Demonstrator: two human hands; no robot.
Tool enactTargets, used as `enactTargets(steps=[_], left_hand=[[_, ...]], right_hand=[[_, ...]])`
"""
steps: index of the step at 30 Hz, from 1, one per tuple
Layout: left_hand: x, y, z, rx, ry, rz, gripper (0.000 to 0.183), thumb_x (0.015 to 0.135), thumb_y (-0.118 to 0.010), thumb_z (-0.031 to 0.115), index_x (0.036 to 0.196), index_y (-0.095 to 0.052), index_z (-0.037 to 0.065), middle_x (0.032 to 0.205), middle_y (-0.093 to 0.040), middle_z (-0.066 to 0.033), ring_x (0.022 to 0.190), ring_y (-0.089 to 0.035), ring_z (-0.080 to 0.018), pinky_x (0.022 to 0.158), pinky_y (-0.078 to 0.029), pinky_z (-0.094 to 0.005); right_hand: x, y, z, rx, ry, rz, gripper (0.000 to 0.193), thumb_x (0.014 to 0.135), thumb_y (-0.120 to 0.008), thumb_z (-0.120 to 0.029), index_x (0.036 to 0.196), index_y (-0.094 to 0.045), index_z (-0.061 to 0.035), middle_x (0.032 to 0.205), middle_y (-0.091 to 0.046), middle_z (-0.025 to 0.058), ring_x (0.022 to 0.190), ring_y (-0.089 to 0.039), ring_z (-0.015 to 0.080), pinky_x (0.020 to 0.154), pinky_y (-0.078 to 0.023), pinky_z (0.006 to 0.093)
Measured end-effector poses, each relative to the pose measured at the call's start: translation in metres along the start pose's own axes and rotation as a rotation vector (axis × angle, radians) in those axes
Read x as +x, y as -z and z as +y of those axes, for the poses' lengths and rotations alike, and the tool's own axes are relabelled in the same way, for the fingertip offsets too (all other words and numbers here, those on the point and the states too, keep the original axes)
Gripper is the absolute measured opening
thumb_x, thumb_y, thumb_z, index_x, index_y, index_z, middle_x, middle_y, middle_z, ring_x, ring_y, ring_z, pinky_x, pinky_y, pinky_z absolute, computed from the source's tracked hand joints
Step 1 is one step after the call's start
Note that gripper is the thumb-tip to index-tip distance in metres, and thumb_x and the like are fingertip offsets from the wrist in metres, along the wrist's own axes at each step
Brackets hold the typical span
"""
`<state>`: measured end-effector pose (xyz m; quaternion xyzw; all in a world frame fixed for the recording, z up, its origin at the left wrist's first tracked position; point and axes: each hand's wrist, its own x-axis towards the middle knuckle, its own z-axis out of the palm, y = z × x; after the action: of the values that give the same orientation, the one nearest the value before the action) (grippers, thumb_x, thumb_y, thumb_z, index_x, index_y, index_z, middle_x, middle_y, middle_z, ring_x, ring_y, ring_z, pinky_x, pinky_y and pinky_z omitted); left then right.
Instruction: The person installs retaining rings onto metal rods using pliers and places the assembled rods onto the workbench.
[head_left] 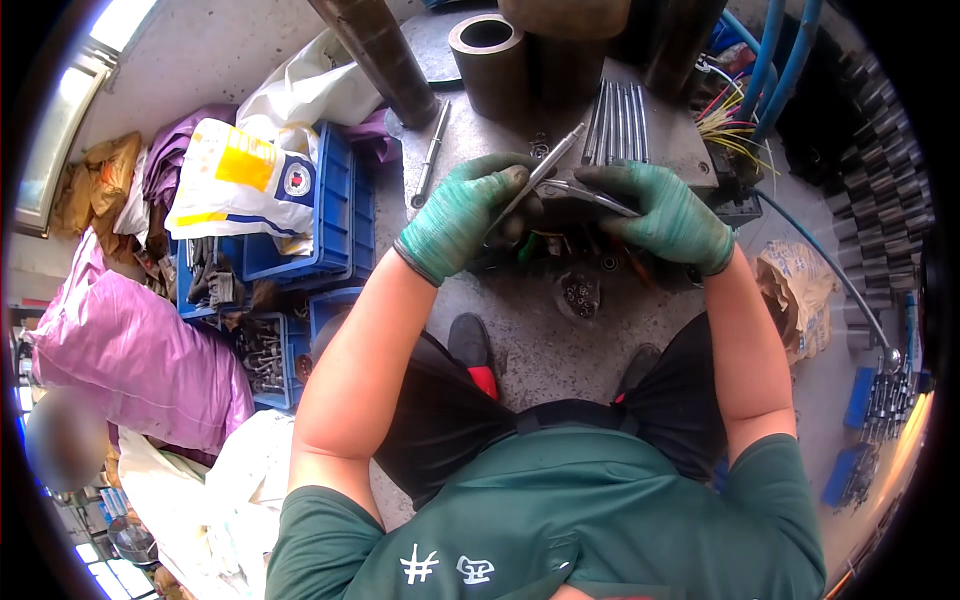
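Note:
Both my hands wear green gloves with dark, stained fingers and meet in front of the bench. My left hand (462, 213) is closed around a slim metal rod (552, 158), which slants up to the right with a narrower tip. My right hand (668, 212) grips a shiny metal tool (607, 201) that looks like pliers, its jaws close to the rod; its exact kind is unclear. Beyond the hands, several similar rods (615, 122) lie side by side on the metal bench top (675, 140). Another single rod (433, 153) lies at the bench's left edge.
Thick steel cylinders (488, 75) stand at the back of the bench. Blue crates (345, 205) with metal parts and a purple sack (140, 345) are at left. On the floor lie a bag of small rings (578, 294) and a paper sack (800, 290). Blue hoses (785, 70) hang at right.

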<state>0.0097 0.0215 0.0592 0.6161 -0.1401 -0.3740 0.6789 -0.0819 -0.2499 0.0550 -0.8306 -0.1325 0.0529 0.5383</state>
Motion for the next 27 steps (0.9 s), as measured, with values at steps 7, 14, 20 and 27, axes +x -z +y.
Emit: enactTargets(steps=[7, 14, 20, 27], left_hand=[[-0.002, 0.003, 0.006, -0.169, -0.012, -0.094, 0.053, 0.102, -0.067, 0.039, 0.137, -0.061, -0.001, 0.080, -0.067, -0.0023, 0.053, -0.056, -0.0071, 0.047, -0.040, -0.0190], [0.017, 0.049, 0.010, 0.394, -0.175, 0.537, 0.030, 0.101, -0.065, 0.015, 0.126, -0.072, 0.001, 0.082, -0.065, -0.0022, 0.060, -0.055, -0.0089, 0.053, -0.042, -0.0239], [0.031, 0.085, 0.003, 1.201, -0.181, 0.741, 0.043, 0.099, -0.063, 0.028, 0.138, -0.066, 0.012, 0.127, -0.068, -0.0278, 0.117, -0.067, -0.0432, 0.103, -0.053, -0.0457], [0.032, 0.086, -0.006, 1.429, -0.160, 0.738, 0.047, 0.090, -0.073, 0.025, 0.136, -0.069, 0.015, 0.125, -0.067, -0.0252, 0.117, -0.065, -0.0423, 0.105, -0.052, -0.0470]], right_hand=[[0.000, -0.009, -0.005, 0.337, -0.178, -0.147, 0.062, 0.092, -0.073, -0.015, 0.149, -0.054, 0.0034, 0.122, -0.071, 0.0094, 0.110, -0.066, 0.0175, 0.100, -0.053, 0.0329], [0.000, 0.013, 0.013, -0.017, -0.131, 0.421, 0.045, 0.090, -0.073, -0.018, 0.129, -0.064, 0.0030, 0.107, -0.070, 0.0095, 0.101, -0.065, 0.0211, 0.093, -0.054, 0.0352], [0.012, 0.043, 0.069, -0.603, -0.091, 0.738, 0.042, 0.085, -0.070, -0.013, 0.124, -0.066, 0.0014, 0.116, -0.067, 0.0257, 0.107, -0.066, 0.0422, 0.097, -0.053, 0.0427], [0.027, 0.039, 0.062, -0.753, -0.234, 0.609, 0.041, 0.082, -0.071, -0.021, 0.120, -0.071, -0.0031, 0.113, -0.070, 0.0239, 0.112, -0.064, 0.0416, 0.100, -0.051, 0.0470]])
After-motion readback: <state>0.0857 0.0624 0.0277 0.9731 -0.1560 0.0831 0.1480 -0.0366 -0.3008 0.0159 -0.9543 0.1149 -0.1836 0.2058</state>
